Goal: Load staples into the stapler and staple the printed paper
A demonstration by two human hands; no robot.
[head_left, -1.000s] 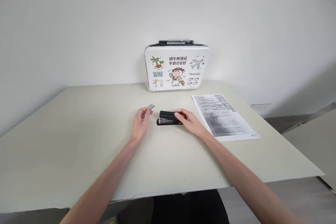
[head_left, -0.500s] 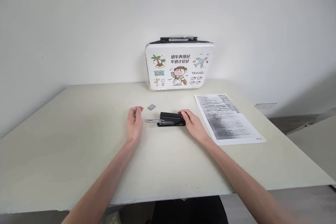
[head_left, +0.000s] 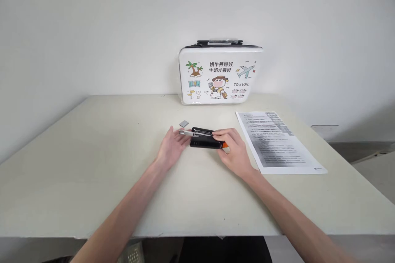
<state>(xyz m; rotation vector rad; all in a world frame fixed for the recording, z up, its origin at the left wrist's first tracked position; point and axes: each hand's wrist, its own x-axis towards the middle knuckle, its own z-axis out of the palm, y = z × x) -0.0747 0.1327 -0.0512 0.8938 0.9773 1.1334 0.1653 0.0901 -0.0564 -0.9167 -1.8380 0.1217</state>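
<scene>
My right hand (head_left: 233, 146) is closed round the back end of a black stapler (head_left: 206, 141), which is turned on its side above the table. A bit of orange shows at its rear by my fingers. The stapler's metal staple tray (head_left: 186, 133) sticks out of the front, toward the left. My left hand (head_left: 173, 146) is open, palm up, with its fingers stretched just under the tip of that tray; I cannot tell whether they touch it. A small grey block of staples (head_left: 184, 123) lies on the table just beyond the left fingertips.
A white cartoon-printed case (head_left: 219, 76) with a black handle stands at the back against the wall. To the right lies a printed sheet of paper (head_left: 277, 141). The pale table (head_left: 92, 172) ends at a front edge near my forearms.
My right hand has rolled the stapler over and gripped it more fully. My left hand has turned palm up, opened and moved right, under the staple tray. The view has shifted slightly.
</scene>
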